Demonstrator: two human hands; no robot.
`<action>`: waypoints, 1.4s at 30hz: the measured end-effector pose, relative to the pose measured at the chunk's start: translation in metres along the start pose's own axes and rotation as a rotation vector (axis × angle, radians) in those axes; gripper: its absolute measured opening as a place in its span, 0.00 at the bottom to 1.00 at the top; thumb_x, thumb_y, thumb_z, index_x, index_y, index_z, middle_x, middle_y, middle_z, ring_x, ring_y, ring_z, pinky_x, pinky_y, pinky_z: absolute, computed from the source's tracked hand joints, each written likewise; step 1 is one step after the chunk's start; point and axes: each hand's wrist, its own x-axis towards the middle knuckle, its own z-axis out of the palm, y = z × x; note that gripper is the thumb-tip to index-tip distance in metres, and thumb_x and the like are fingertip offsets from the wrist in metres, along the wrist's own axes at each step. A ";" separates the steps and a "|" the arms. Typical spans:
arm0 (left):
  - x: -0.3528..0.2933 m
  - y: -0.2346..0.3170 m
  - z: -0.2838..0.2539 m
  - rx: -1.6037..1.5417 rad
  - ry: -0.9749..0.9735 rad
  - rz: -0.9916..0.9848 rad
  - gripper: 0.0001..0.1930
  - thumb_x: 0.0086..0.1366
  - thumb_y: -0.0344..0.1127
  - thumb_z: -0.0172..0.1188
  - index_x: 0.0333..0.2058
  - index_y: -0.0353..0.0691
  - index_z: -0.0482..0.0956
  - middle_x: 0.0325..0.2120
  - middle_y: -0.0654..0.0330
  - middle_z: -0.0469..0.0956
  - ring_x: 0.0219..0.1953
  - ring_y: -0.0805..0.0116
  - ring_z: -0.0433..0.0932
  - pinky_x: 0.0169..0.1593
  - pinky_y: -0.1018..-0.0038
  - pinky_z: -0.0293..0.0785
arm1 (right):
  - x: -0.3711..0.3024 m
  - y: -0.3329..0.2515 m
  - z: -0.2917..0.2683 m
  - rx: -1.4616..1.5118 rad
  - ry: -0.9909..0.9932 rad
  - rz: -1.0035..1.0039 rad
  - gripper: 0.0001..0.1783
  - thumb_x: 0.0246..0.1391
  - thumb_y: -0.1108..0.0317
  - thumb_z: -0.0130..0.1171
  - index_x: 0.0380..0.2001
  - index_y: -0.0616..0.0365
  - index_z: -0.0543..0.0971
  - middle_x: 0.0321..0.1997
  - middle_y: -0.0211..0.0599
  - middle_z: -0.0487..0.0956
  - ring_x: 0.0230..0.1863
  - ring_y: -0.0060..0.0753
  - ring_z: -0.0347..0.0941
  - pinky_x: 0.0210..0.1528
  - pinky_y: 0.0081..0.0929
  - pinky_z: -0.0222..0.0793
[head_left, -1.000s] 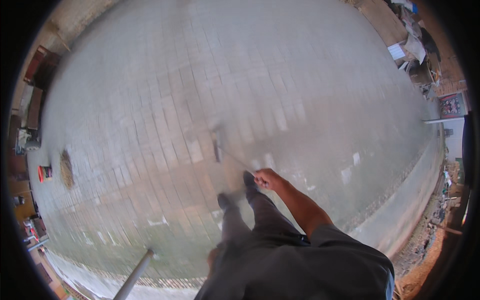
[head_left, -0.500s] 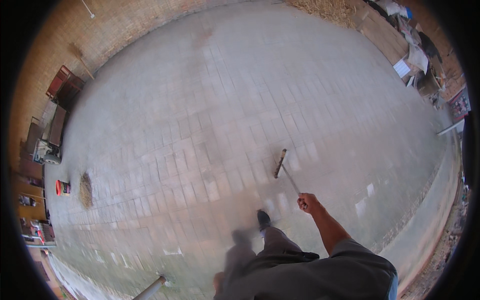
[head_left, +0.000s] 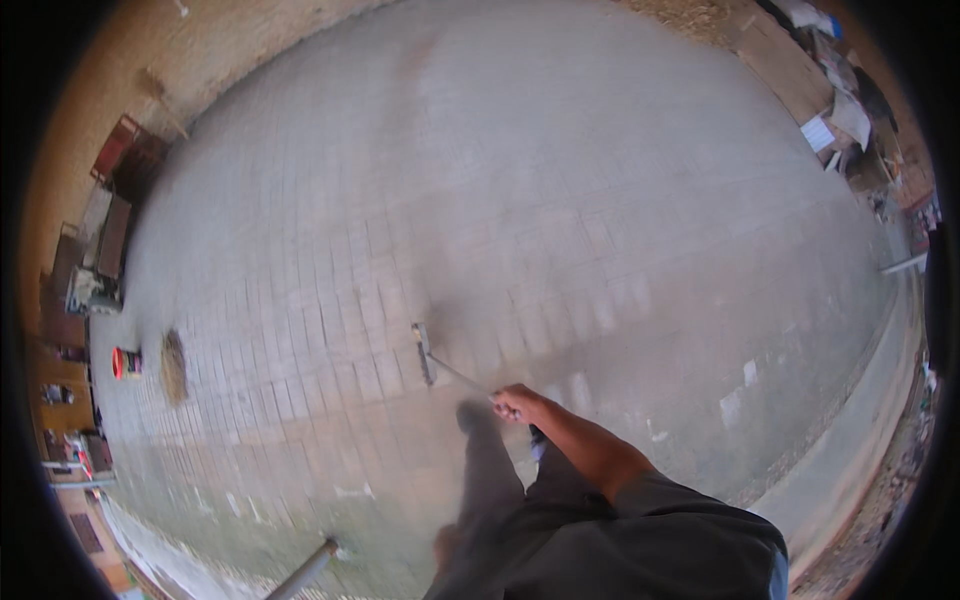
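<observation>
My right hand is closed round the thin, pale handle of a T-shaped floor tool. Its narrow bar head rests on or just above the brick paving, ahead of my feet; whether it is a broom, a rake or a squeegee does not show. Low beside my left leg, my left hand shows only as a smeared patch, partly hidden, its fingers unreadable. A straw-coloured heap lies on the paving far to my left, with a red-and-black bucket just beyond it.
A pole stands at my lower left. Carts and a reddish-brown frame line the left wall, where a broom leans. Cardboard, sacks and straw are piled at the far right. A pale kerb curves along the right.
My right hand and the tool have swung leftward across the paving. My left leg has come forward, and the whole view has shifted slightly.
</observation>
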 end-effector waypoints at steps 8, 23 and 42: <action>-0.025 0.043 -0.085 -0.126 0.076 -0.117 0.21 0.57 0.52 0.50 0.32 0.36 0.75 0.35 0.49 0.75 0.43 0.49 0.72 0.45 0.58 0.68 | 0.016 -0.015 -0.032 0.226 0.035 0.049 0.05 0.50 0.70 0.53 0.24 0.52 0.68 0.19 0.28 0.66 0.14 0.14 0.55 0.11 0.12 0.47; 0.037 0.009 -0.114 -0.217 0.020 -0.130 0.18 0.55 0.52 0.55 0.39 0.46 0.76 0.46 0.55 0.71 0.47 0.53 0.71 0.48 0.61 0.68 | -0.102 -0.058 -0.076 0.412 0.384 -0.188 0.07 0.54 0.66 0.50 0.27 0.56 0.67 0.19 0.31 0.66 0.13 0.16 0.55 0.12 0.13 0.48; 0.040 -0.037 -0.098 -0.486 0.102 -0.086 0.21 0.58 0.49 0.55 0.45 0.44 0.70 0.34 0.53 0.76 0.38 0.58 0.76 0.40 0.67 0.71 | 0.072 -0.098 0.063 0.205 -0.069 0.096 0.10 0.50 0.67 0.54 0.21 0.56 0.66 0.19 0.32 0.67 0.12 0.18 0.56 0.11 0.15 0.49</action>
